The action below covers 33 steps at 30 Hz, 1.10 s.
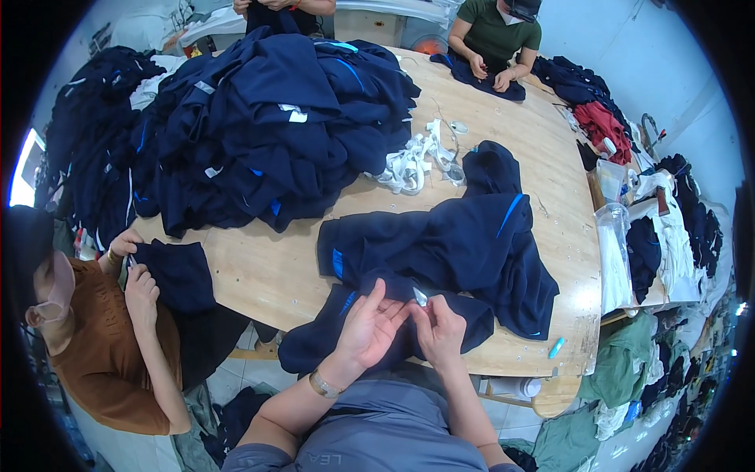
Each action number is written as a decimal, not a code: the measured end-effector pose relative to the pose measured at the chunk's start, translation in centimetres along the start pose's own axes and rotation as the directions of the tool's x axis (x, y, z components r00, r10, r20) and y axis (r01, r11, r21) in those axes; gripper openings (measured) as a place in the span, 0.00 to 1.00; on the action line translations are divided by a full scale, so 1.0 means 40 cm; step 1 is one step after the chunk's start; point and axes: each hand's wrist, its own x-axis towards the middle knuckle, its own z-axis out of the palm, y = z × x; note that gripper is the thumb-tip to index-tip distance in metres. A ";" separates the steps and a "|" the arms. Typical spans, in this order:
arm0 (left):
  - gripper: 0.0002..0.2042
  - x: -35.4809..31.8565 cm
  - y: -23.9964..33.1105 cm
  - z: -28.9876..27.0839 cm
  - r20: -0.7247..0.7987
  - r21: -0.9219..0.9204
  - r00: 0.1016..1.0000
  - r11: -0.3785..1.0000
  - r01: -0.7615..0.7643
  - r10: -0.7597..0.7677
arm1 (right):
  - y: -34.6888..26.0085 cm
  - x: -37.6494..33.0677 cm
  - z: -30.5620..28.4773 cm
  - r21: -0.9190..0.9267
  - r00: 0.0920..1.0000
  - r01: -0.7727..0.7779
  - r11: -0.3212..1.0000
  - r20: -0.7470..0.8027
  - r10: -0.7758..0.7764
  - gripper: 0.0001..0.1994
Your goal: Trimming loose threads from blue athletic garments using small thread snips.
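Note:
My left hand point(368, 329) is turned palm up over the dark navy garment point(440, 244), thumb raised and fingers stretched toward my other hand. Its fingertips come close to or touch the right fingers; I cannot tell which. My right hand point(438, 329) is closed around thread snips point(420, 296), whose pointed silver blades stick out past the fingers; the handle is hidden. The garment lies spread and folded across the table in front of me, with light blue trim, and part of it hangs over the near edge.
A large heap of navy garments point(267, 126) covers the table's point(543, 157) far left. White tapes or scraps point(417, 161) lie beyond my garment, and a turquoise pen-like item point(557, 348) to its right. Co-workers handle dark cloth at the left point(118, 346) and far side point(499, 39).

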 end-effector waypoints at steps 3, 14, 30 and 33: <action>0.13 0.002 -0.008 -0.019 0.052 -0.006 0.998 0.999 -0.046 0.046 | 0.003 0.002 0.006 -0.110 0.995 0.098 0.989 -0.013 -0.100 0.16; 0.11 -0.003 -0.027 -0.025 0.119 0.033 0.984 0.990 -0.138 0.133 | -0.005 0.005 0.001 -0.285 0.975 0.214 0.934 0.008 -0.221 0.16; 0.13 -0.004 -0.038 -0.019 0.082 0.044 0.977 0.978 -0.202 0.198 | -0.019 0.012 -0.011 -0.285 0.977 0.210 0.935 0.025 -0.212 0.15; 0.13 -0.005 -0.039 -0.014 0.083 0.049 0.975 0.977 -0.209 0.204 | -0.013 0.010 -0.009 -0.269 0.979 0.202 0.942 0.019 -0.204 0.14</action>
